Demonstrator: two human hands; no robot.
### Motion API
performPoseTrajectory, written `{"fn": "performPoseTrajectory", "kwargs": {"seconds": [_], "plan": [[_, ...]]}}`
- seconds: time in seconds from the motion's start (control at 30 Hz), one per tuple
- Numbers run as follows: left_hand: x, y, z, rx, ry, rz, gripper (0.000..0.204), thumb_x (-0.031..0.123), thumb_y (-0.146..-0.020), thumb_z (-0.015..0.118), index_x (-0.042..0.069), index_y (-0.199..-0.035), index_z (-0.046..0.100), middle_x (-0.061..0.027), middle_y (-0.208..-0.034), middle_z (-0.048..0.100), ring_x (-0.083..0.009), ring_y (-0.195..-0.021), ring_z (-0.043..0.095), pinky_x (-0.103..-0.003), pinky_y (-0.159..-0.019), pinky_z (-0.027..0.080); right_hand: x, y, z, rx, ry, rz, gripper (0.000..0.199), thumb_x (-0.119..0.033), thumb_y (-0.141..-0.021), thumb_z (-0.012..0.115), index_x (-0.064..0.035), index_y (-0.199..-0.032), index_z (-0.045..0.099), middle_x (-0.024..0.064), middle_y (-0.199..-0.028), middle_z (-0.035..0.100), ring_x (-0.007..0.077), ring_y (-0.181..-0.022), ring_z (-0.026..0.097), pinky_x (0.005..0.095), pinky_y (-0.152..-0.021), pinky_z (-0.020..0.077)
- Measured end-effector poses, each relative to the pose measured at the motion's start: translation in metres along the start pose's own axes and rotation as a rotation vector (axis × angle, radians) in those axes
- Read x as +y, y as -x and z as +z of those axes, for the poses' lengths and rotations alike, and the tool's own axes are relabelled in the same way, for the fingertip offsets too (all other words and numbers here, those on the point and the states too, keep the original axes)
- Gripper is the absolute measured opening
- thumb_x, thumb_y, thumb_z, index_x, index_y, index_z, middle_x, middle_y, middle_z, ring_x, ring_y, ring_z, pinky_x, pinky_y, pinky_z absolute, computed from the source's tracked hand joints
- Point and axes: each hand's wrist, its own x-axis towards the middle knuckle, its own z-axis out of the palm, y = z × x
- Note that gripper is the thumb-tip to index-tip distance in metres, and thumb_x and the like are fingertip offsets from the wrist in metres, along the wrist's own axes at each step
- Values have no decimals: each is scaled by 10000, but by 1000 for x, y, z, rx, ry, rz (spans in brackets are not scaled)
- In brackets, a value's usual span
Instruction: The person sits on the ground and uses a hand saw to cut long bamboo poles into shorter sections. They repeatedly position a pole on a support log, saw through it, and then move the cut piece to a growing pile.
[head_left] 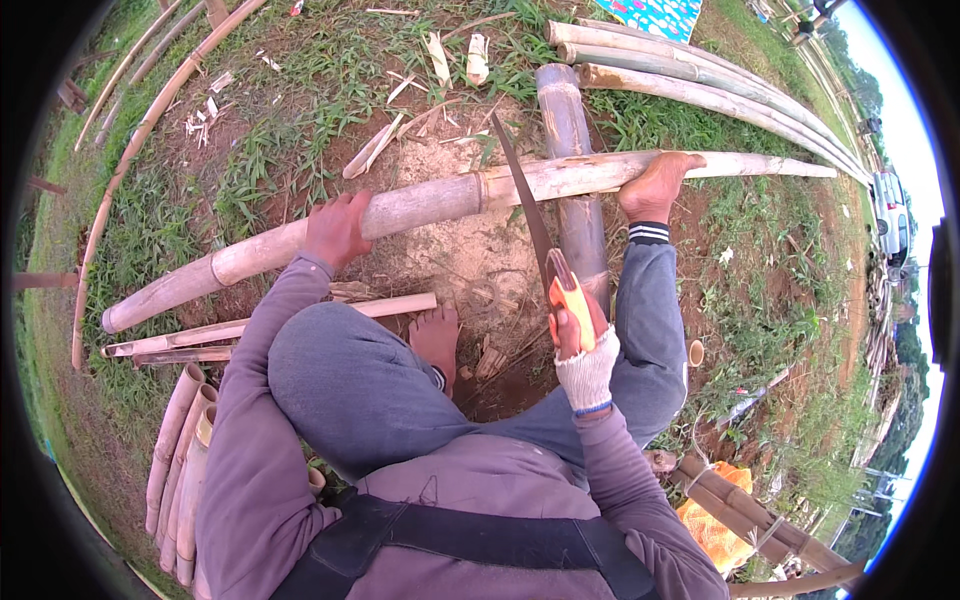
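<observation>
A long pale bamboo pole [430,203] lies across in front of me, resting on a thicker dark bamboo log [580,235]. My left hand [338,228], bare, is wrapped over the pole left of its middle. In my right hand [583,350], gloved in white with the fingertips showing, is the orange handle of a hand saw [524,190]. The saw's blade slants up and away across the pole, close to a node and left of the log. My bare right foot [657,187] presses on the pole right of the log.
Several pale poles [690,75] lie at the far right. Cut bamboo lengths [180,470] are stacked at my left, near split strips [270,320]. Sawdust [440,240] and offcuts cover the ground ahead. An orange cloth [720,520] lies by tied bamboo at lower right.
</observation>
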Motion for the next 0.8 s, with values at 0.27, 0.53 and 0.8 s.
{"fn": "performPoseTrajectory", "kwargs": {"seconds": [0.27,0.53,0.8], "plan": [[-13,20,11,-20,-36,-59,844,279,-678,945,171,-1402,526,-150,-1189,694,-405,-1161,698,-565,-1000,528,20,10,-1,-70,17,-10,568,-411,-1063,680,13,-1434,612,50,-993,727,61,-697,598,206,-602,477],[-7,5,10,10,-14,28,843,260,-670,934,174,-1404,528,-142,-1192,696,-402,-1154,697,-567,-993,529,2,-2,5,-20,-78,29,467,-293,-1085,669,6,-1439,614,35,-991,707,56,-752,616,211,-620,478],[-14,25,8,-14,-35,-41,824,254,-669,933,159,-1382,530,-144,-1187,699,-401,-1154,693,-551,-990,526,14,-12,10,-74,16,-12,577,-425,-1059,682,18,-1424,621,62,-970,723,67,-685,598,227,-586,466]]}}
